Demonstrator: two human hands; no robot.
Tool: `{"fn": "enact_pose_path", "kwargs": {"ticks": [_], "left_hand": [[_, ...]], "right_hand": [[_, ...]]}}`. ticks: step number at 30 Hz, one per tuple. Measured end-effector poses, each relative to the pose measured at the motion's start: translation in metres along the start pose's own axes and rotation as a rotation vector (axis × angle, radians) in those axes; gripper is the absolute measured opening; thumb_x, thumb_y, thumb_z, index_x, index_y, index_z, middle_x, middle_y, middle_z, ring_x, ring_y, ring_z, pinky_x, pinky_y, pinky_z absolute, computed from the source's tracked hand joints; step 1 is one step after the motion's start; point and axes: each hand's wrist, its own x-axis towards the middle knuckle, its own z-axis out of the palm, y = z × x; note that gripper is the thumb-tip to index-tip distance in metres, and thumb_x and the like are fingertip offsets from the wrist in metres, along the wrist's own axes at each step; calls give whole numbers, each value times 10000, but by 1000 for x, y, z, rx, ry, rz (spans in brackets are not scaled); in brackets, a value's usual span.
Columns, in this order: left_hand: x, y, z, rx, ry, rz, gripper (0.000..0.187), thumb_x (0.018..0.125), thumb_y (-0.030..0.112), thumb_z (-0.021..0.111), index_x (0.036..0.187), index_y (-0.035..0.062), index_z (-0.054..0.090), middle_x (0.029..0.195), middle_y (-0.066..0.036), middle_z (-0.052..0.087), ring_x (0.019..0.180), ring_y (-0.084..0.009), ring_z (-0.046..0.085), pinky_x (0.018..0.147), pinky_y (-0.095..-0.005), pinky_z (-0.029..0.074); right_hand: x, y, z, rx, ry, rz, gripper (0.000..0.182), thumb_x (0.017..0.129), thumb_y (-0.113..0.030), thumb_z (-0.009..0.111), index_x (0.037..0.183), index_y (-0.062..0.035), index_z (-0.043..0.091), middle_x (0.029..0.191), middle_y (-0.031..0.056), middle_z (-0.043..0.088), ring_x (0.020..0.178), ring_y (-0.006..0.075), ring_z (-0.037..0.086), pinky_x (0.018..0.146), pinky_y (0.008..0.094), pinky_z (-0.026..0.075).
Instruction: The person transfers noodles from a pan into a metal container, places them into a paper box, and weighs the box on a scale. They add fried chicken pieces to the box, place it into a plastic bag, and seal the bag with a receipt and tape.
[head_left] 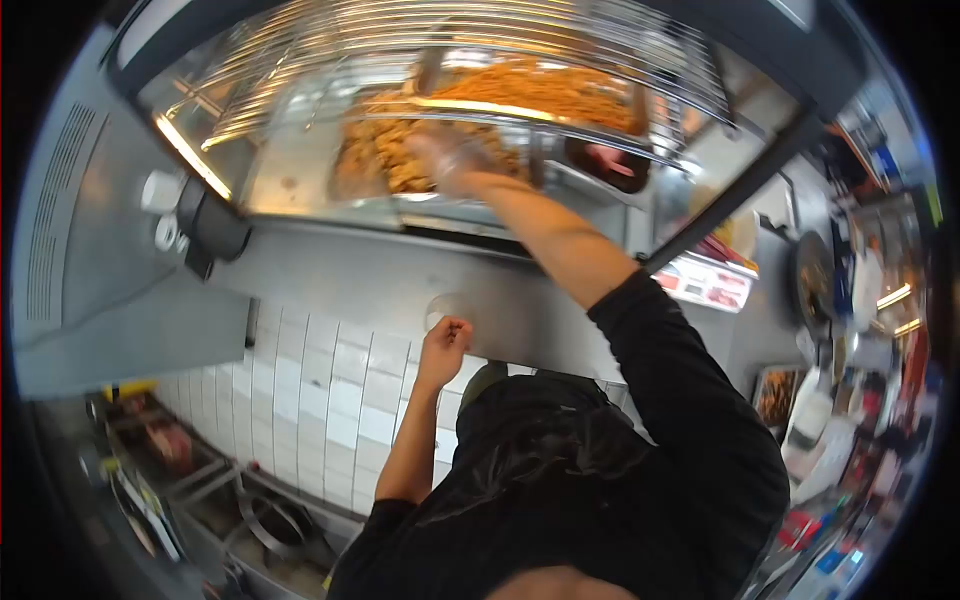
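Observation:
My right hand (452, 165), in a clear glove, reaches under the wire rack into a tray of browned, fried-looking pieces (392, 150). It touches the pieces, but motion blur hides its fingers and whether they grip any. Close to my body, my left hand (446, 350) is bare, with its fingers curled in at the counter's front edge. A pale, rounded, partly see-through thing (438, 310) shows right at its fingertips. What kind of thing that is, I cannot make out.
Above the trays runs a wire rack (330, 60). Behind lies a second tray of orange-brown food (540, 90); a dark pan (606, 163) is to its right. The steel counter (350, 270) crosses in front of me. A dark frame post (725, 185) slants beside my right arm.

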Motion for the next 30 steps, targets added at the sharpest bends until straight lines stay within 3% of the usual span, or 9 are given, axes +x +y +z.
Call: {"fn": "enact_pose_path", "kwargs": {"ticks": [3, 5, 7, 8, 10, 18, 20, 22, 30], "left_hand": [[-7, 1, 22, -31, -13, -19, 172, 950, 164, 575, 969, -6, 578, 761, -45, 598, 692, -109, 574, 630, -244, 463], [-14, 3, 41, 18, -45, -63, 180, 953, 172, 571, 966, -8, 577, 765, -47, 598, 690, -111, 576, 632, -245, 466], [-22, -1, 57, 67, -24, -113, 189, 956, 180, 566, 962, -9, 576, 768, -49, 598, 688, -113, 578, 634, -247, 469], [-30, -6, 65, 58, -47, -144, 194, 957, 185, 565, 961, -8, 577, 772, -49, 599, 688, -114, 581, 637, -248, 473], [-37, -16, 84, 90, -85, -235, 190, 950, 186, 572, 957, -3, 579, 785, -49, 606, 695, -117, 592, 640, -248, 486], [-63, -54, 132, 209, -196, -394, 131, 918, 116, 573, 942, -12, 585, 778, -56, 618, 681, -113, 598, 644, -247, 511], [-60, -51, 145, 234, -219, -378, 132, 919, 117, 571, 944, -12, 584, 780, -57, 618, 680, -113, 597, 641, -246, 509], [-56, -55, 156, 227, -249, -355, 139, 924, 123, 565, 954, -12, 580, 788, -59, 620, 684, -112, 598, 638, -244, 508], [-62, -42, 168, 249, -127, -326, 125, 921, 116, 573, 946, -7, 577, 791, -59, 620, 692, -112, 608, 645, -247, 511]], "right_hand": [[-41, -21, -14, 623, 5, 235, 332, 882, -146, 597, 1212, -116, 571, 1289, 95, 549, 1180, 277, 512, 959, 393, 441], [-67, -7, 0, -122, 211, -290, 353, 899, -188, 602, 1241, -117, 558, 1336, 77, 528, 1162, 264, 529, 974, 368, 440], [-112, -24, -7, 1550, 21, 213, 408, 875, -177, 612, 1274, -128, 543, 1316, 99, 531, 1126, 274, 561, 955, 357, 471], [-138, -32, -30, 1563, 40, 223, 408, 875, -177, 612, 1274, -128, 543, 1316, 99, 531, 1126, 274, 561, 955, 357, 471], [-203, -36, -81, 74, 114, -168, 435, 848, -142, 625, 1277, -139, 556, 1243, 131, 564, 1067, 277, 594, 894, 351, 513], [-394, 85, -190, 66, 687, 111, 287, 686, 16, 629, 959, -70, 604, 927, 86, 648, 933, 295, 636, 795, 349, 526], [-393, 118, -211, 73, 686, 704, 271, 736, -96, 636, 1005, -70, 617, 998, 90, 638, 985, 296, 619, 855, 338, 506], [-399, 204, -191, -633, 409, 621, 330, 782, -227, 637, 1093, -114, 628, 1099, 111, 615, 1050, 289, 590, 913, 349, 479], [-437, 256, -171, -212, 563, 848, 319, 838, -298, 632, 1139, -195, 618, 1227, 134, 556, 1116, 304, 558, 956, 391, 458]]}}
